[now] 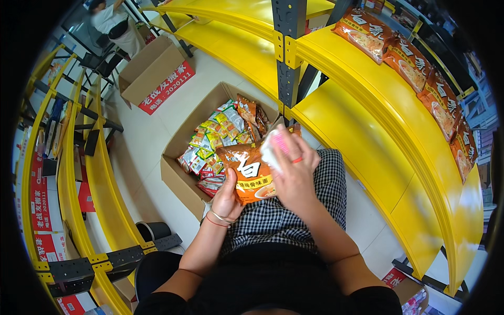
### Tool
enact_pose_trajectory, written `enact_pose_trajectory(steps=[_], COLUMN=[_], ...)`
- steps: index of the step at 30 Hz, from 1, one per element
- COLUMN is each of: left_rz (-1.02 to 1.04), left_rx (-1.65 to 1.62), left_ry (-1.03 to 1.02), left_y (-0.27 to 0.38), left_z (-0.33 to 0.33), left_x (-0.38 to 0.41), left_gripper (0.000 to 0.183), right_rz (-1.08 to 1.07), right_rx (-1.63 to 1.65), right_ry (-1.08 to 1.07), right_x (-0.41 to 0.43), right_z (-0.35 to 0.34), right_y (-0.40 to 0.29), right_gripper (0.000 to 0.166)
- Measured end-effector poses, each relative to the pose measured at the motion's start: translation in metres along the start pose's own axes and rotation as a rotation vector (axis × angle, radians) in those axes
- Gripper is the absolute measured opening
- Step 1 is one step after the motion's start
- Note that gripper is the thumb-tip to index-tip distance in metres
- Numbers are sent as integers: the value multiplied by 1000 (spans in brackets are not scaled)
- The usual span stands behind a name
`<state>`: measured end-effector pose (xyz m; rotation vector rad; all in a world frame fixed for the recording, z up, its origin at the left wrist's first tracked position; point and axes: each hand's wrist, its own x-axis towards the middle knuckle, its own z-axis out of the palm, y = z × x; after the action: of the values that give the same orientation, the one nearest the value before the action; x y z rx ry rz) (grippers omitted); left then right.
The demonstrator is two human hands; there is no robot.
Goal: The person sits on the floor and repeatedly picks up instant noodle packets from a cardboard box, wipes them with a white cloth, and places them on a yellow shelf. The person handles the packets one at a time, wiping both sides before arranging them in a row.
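Note:
My left hand (228, 197) grips the lower left edge of an orange-brown instant noodle packet (246, 169), held up above my lap. Bunched in my right hand (293, 169) is a white and pink cloth or wipe (271, 151), which lies against the packet's right side. The fingers hide part of the packet's front. Just beyond, an open cardboard box (173, 157) on the floor holds many small snack packets (214, 134) in yellow, green and red. More orange-brown packets (248, 112) stand in its far right corner.
Several orange noodle packets (405, 63) lie in a row on the yellow metal shelf (354, 78) to my right. Another yellow rack (104, 177) stands left. An open carton (151, 67) sits farther off, near a person (114, 23). A black bin (153, 230) is at left.

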<state>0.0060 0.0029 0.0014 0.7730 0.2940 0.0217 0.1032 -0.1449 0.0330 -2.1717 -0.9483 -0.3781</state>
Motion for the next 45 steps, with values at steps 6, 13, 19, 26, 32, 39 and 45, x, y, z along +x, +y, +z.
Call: enact_pose_trajectory(steps=[6, 13, 19, 26, 32, 39, 45], left_rz=[-21, -34, -31, 19, 16, 73, 82], left_rx=[-37, -114, -172, -41, -73, 99, 140], left_ry=[19, 24, -40, 102, 98, 35, 161], left_y=[2, 4, -4, 10, 10, -3, -17], left_z=[-1, 2, -16, 1, -2, -12, -19], left_x=[5, 7, 11, 9, 11, 13, 1], left_gripper=[59, 59, 54, 60, 60, 56, 56], right_rz=[116, -77, -270, 15, 93, -262, -212], right_rx=[39, 50, -51, -62, -31, 50, -45], right_ry=[61, 40, 54, 16, 93, 57, 14], right_x=[-4, -12, -37, -32, -21, -17, 8], right_z=[-10, -1, 47, 11, -7, 32, 28], right_y=[36, -16, -28, 16, 28, -33, -32], right_gripper=[53, 48, 43, 49, 51, 42, 40])
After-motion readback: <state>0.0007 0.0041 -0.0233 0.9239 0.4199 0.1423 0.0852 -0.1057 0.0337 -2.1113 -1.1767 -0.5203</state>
